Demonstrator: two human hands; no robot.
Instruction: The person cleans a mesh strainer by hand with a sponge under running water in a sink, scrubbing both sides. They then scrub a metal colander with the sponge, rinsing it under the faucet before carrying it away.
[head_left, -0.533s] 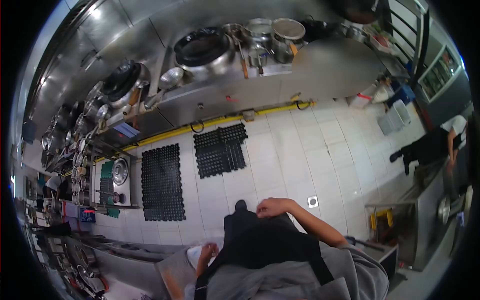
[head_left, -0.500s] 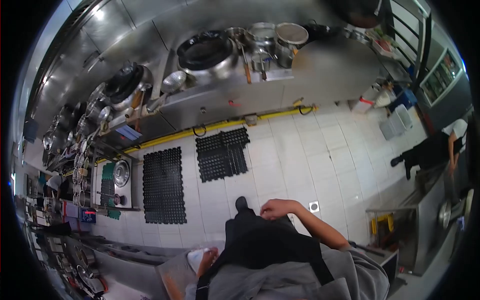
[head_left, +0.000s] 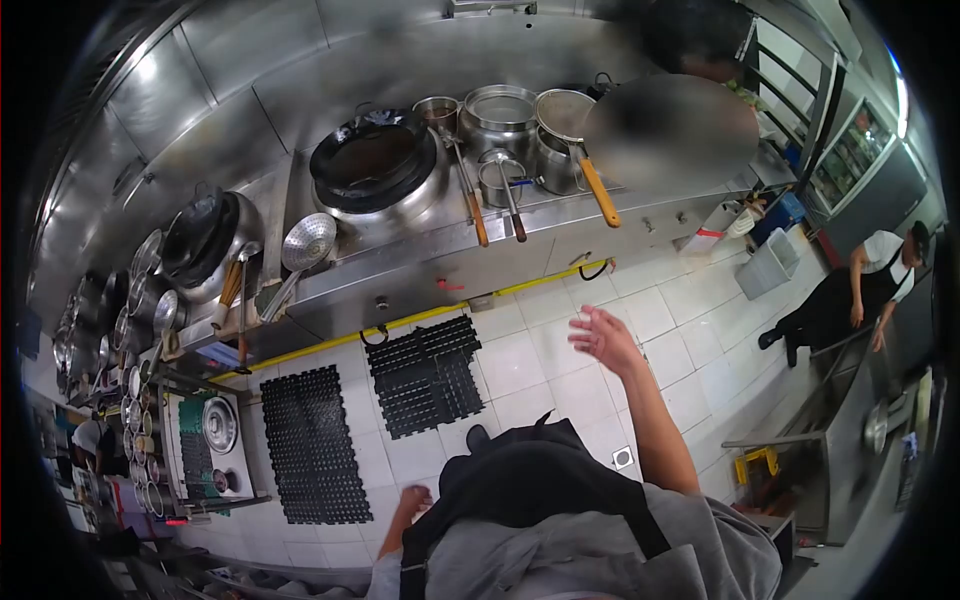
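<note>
My right hand [head_left: 603,342] is raised in front of me over the tiled floor, its fingers apart and slightly bent. It holds nothing and touches nothing. Nearest ahead of it is the steel stove front [head_left: 520,268]. My left hand [head_left: 413,500] hangs low beside my black apron [head_left: 530,478]. Its fingers are loosely curled and a little blurred, and I see nothing in them. On the stove ahead stand a large black wok [head_left: 375,155], a perforated skimmer [head_left: 308,243], a wooden-handled ladle [head_left: 468,195] and a strainer with a yellow handle [head_left: 597,190] resting over a pot.
Black rubber mats [head_left: 315,445] lie on white tiles. A yellow pipe [head_left: 420,320] runs along the stove's foot. On the right, a co-worker [head_left: 868,285] leans at a steel counter near a grey bin [head_left: 768,265]. A steel table [head_left: 245,465] with a round lid stands left.
My right hand has lifted from near my waist and stretched forward, its fingers opening. My left hand has left the spot beside a white thing at the counter. The stove appears nearer.
</note>
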